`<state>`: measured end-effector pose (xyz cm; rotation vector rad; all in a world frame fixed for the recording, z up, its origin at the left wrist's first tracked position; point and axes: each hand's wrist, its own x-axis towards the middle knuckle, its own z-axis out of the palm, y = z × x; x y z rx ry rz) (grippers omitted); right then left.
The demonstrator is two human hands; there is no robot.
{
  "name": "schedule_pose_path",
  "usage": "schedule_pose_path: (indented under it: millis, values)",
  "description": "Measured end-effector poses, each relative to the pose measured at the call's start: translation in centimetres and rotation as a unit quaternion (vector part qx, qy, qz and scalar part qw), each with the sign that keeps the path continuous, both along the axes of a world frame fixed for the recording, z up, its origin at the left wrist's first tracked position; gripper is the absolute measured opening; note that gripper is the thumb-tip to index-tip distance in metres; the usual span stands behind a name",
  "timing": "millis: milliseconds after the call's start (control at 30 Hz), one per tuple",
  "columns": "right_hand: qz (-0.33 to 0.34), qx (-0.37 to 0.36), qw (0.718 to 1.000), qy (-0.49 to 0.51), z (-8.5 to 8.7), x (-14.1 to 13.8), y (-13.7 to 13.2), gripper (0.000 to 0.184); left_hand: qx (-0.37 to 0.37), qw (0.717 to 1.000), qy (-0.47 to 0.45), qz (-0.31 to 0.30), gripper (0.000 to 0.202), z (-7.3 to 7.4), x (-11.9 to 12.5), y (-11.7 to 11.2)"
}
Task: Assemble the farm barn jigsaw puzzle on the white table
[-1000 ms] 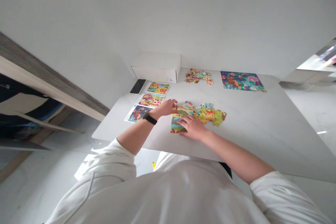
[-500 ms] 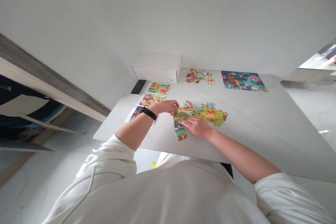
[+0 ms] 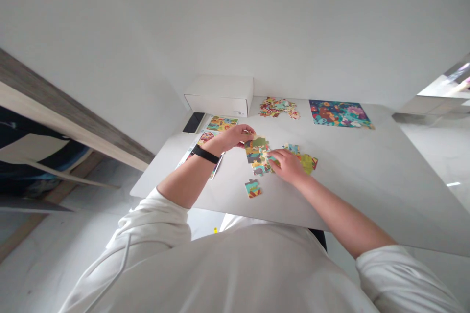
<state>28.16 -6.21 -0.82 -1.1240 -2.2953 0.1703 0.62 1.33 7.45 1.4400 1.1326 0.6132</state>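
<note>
A partly joined section of jigsaw puzzle (image 3: 256, 149) lies between my two hands on the table. My left hand (image 3: 236, 137) is closed at its upper left corner, thumb and fingers gripping the edge. From the right, my right hand (image 3: 288, 165) has its fingertips together on the section's right side, partly hiding the pieces there. A loose puzzle piece (image 3: 253, 189) with red and teal print lies apart, nearer to me. Just past my right hand, more joined yellow-green pieces (image 3: 307, 162) show, partly covered by the hand.
Picture cards (image 3: 222, 123) lie at the left, partly under my left forearm, beside a phone (image 3: 193, 122). A white box (image 3: 220, 102) stands against the wall. Behind are a heap of puzzle pieces (image 3: 277, 106) and a finished dark blue puzzle (image 3: 340, 113). The white table (image 3: 352, 181) has rounded corners.
The puzzle section between my hands has shifted away from me and apart from the lower loose piece. My left hand has moved forward, my right hand slightly to the right.
</note>
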Motion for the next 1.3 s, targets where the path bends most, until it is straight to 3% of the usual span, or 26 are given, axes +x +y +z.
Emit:
schedule_pose_path:
  millis: [100,200,333,433,500,700,867,1133,1300]
  values:
    - [-0.075,0.012,0.997,0.011,0.3,0.2,1.3,0.038,0.001,0.999,0.045,0.024,0.035,-2.3,0.6,-0.3]
    - [-0.065,0.023,0.998,0.000,0.5,-0.3,1.2,0.035,0.087,0.982,0.167,0.018,0.036,-4.2,0.3,-0.4]
    - [0.014,-0.009,0.998,-0.053,0.1,-1.9,-0.6,0.032,0.250,0.914,0.321,-0.002,0.036,-5.1,-0.7,-0.5]
    - [-0.001,-0.058,0.991,-0.121,0.0,-2.4,-1.3,0.051,0.338,0.861,0.381,-0.008,0.041,-5.3,-0.8,-1.0]
    - [-0.034,-0.078,0.984,-0.157,0.1,-1.9,-1.2,0.053,0.361,0.842,0.399,-0.033,0.041,-5.6,-0.4,-1.5]
    - [-0.112,-0.104,0.966,-0.207,1.2,-0.2,0.6,0.053,0.334,0.826,0.435,-0.131,0.053,-6.0,1.8,-2.5]
    - [-0.027,-0.132,0.971,-0.195,2.0,-1.8,3.3,0.055,0.307,0.827,0.447,-0.151,0.064,-5.0,3.2,-3.0]
    - [-0.050,-0.244,0.923,-0.292,4.4,-3.9,6.7,0.062,0.251,0.831,0.472,-0.152,0.079,-4.4,4.1,-2.9]
    - [-0.018,-0.280,0.938,-0.203,4.8,-3.1,6.5,0.055,0.244,0.831,0.472,-0.164,0.084,-4.1,4.0,-3.5]
